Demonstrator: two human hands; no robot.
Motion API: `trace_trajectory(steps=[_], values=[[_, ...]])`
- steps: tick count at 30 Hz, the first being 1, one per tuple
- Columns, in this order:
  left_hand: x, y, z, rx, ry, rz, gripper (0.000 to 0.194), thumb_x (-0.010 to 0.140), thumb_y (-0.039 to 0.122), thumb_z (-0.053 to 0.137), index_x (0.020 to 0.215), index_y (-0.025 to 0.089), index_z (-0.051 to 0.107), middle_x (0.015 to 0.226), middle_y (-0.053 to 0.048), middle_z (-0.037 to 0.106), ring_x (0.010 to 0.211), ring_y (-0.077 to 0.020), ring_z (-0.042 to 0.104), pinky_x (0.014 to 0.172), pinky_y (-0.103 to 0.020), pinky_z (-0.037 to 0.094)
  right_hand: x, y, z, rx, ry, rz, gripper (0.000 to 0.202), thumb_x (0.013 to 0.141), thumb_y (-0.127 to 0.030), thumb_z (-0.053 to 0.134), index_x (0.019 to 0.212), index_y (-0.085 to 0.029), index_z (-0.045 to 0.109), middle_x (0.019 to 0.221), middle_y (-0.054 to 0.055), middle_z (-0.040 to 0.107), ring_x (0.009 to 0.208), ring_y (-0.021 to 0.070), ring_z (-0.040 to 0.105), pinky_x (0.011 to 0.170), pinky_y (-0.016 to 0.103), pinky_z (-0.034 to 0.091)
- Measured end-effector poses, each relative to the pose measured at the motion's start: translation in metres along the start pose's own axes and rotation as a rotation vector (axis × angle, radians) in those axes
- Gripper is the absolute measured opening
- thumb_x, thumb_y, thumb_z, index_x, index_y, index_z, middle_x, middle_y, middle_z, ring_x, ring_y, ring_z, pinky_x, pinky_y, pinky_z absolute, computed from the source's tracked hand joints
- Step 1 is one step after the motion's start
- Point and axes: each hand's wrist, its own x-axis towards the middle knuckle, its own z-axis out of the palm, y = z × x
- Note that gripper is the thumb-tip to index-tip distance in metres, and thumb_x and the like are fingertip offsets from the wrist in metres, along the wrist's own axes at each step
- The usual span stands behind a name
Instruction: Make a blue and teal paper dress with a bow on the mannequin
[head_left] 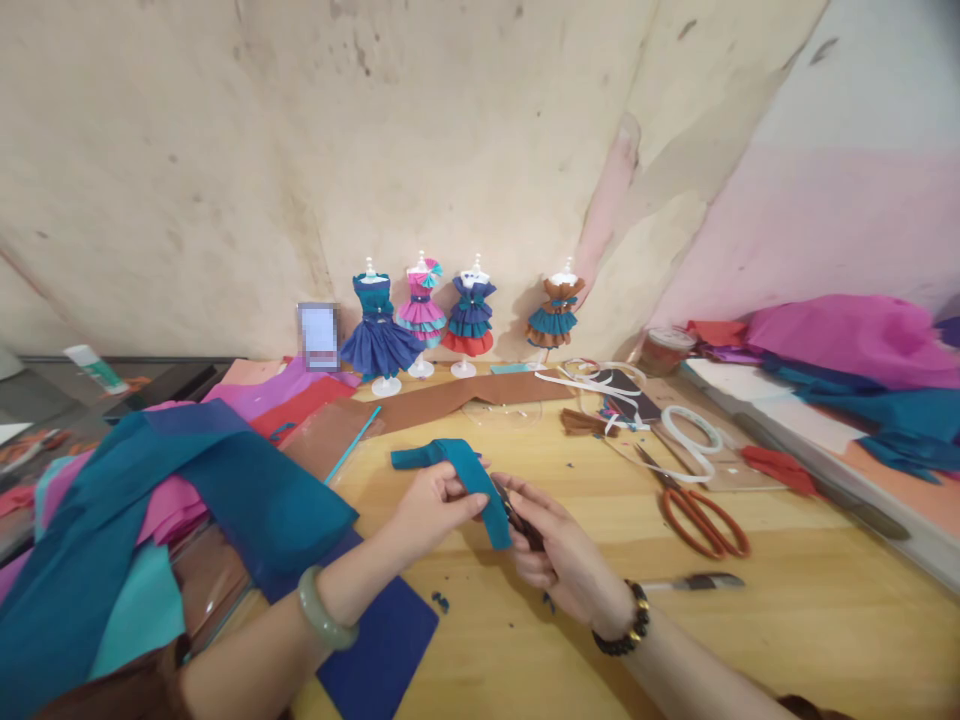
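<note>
My left hand (442,510) pinches a folded strip of teal crepe paper (469,468) between thumb and fingers, above the wooden table. One end of the strip sticks out to the left; the other hangs down between my hands. Closed around small dark scissors (525,525), my right hand (555,550) is at the strip's right edge. The scissors are mostly covered by my fingers, so how far the blades are apart cannot be seen. Below my hands, small dark blue scraps (441,602) lie on the table.
Several miniature dress forms in paper dresses, one in blue and teal (381,340), stand along the wall. Coloured paper sheets (262,490) pile up at left. Orange-handled scissors (705,520), a craft knife (697,582) and a white tape roll (690,430) lie at right. A phone (319,336) leans at the back.
</note>
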Motion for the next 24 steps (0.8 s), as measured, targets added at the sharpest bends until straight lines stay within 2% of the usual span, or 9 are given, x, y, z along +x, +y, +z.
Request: trace_trajectory(steps=[4,9,19,24], values=[[-0.0004,-0.0006,0.0007,0.004,0.006,-0.008,0.061,0.055,0.033,0.088,0.107,0.012,0.066,0.099,-0.011,0.077,0.088,-0.0254,0.074,0.080,-0.035,0.057,0.0001,0.0008,-0.0003,-0.001,0.000,-0.006,0.057,0.071,-0.054,0.076,0.111,-0.024,0.049,0.049,-0.013,0.044,0.036,0.0006,0.013,0.035,0.015,0.006],[-0.0010,-0.0008,0.0018,0.012,-0.006,-0.001,0.060,0.057,0.034,0.088,0.107,0.012,0.065,0.094,-0.011,0.078,0.090,-0.0264,0.074,0.082,-0.037,0.056,0.0022,0.0015,-0.0007,0.016,-0.011,-0.006,0.055,0.071,-0.054,0.076,0.108,-0.024,0.050,0.050,-0.012,0.045,0.036,0.0005,0.014,0.035,0.016,0.005],[-0.0012,-0.0037,0.0015,0.048,-0.067,0.026,0.048,0.060,0.037,0.086,0.096,0.013,0.066,0.085,-0.009,0.077,0.086,-0.0258,0.073,0.083,-0.037,0.054,0.0013,0.0005,-0.0006,0.009,-0.019,-0.007,0.062,0.074,-0.052,0.074,0.123,-0.023,0.050,0.051,-0.012,0.044,0.037,0.0006,0.013,0.036,0.015,0.005],[-0.0011,-0.0061,0.0011,0.058,-0.097,0.042,0.047,0.062,0.040,0.084,0.095,0.012,0.066,0.082,-0.010,0.076,0.083,-0.0265,0.073,0.081,-0.038,0.055,0.0010,0.0005,-0.0002,0.017,-0.015,-0.007,0.061,0.074,-0.052,0.075,0.122,-0.023,0.051,0.050,-0.012,0.044,0.036,0.0006,0.014,0.036,0.015,0.005]])
